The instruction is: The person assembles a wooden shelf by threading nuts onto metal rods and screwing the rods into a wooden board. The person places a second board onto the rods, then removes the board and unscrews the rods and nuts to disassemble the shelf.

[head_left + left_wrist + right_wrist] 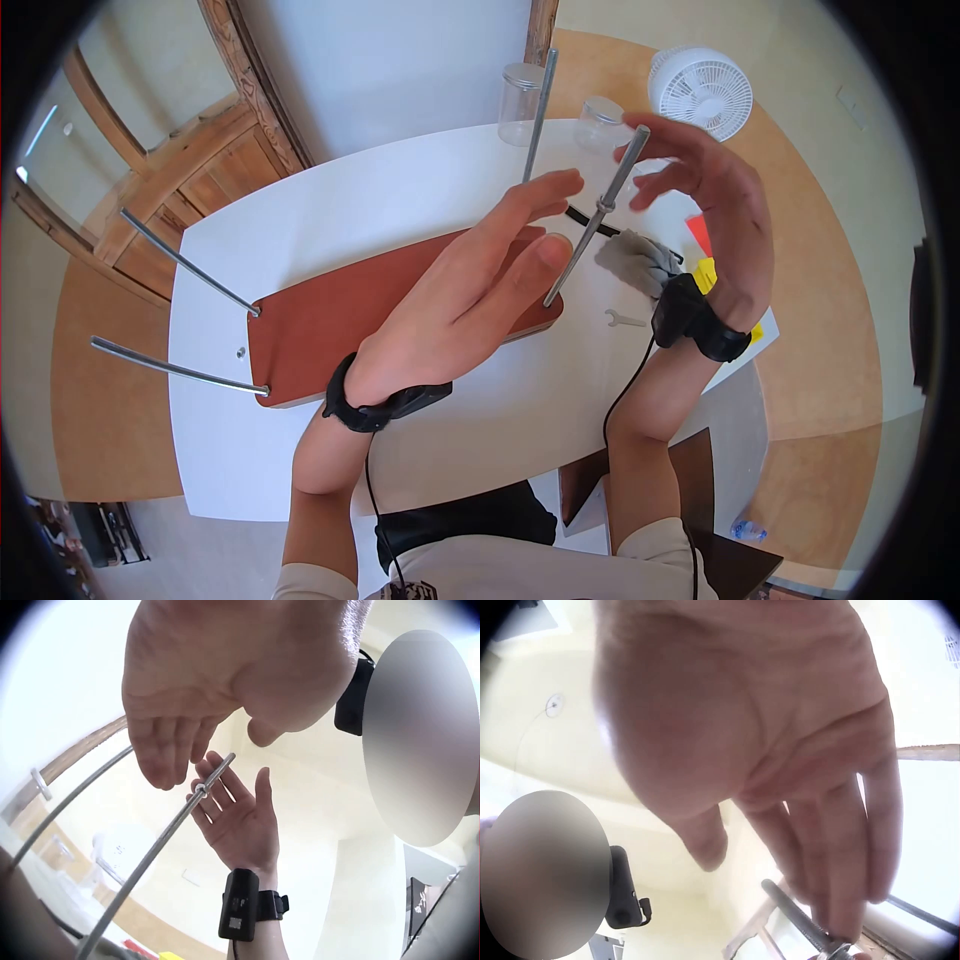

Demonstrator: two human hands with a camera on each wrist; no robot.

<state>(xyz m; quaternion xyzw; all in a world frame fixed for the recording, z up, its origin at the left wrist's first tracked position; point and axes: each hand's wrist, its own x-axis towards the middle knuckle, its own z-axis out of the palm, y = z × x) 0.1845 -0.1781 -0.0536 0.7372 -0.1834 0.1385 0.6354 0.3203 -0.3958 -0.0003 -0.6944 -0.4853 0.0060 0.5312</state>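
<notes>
Between left hand (pixel 455 275) and right hand (pixel 728 205), both loosely spread and gripping nothing, find metal rod (pixel 590 232): probably stiff, slick; best pinched below nut (pixel 605 206).

A red-brown board (pixel 330 290) is supported by the white desk (pixel 230 470); 4 metal rods (pixel 540 117) are seen around it. 1 rod (pixel 624 168), fitted with a nut (pixel 604 206), is flanked by the left hand (pixel 465 275) and the right hand (pixel 735 210). A wrench (pixel 625 319) is laid nearby.
</notes>
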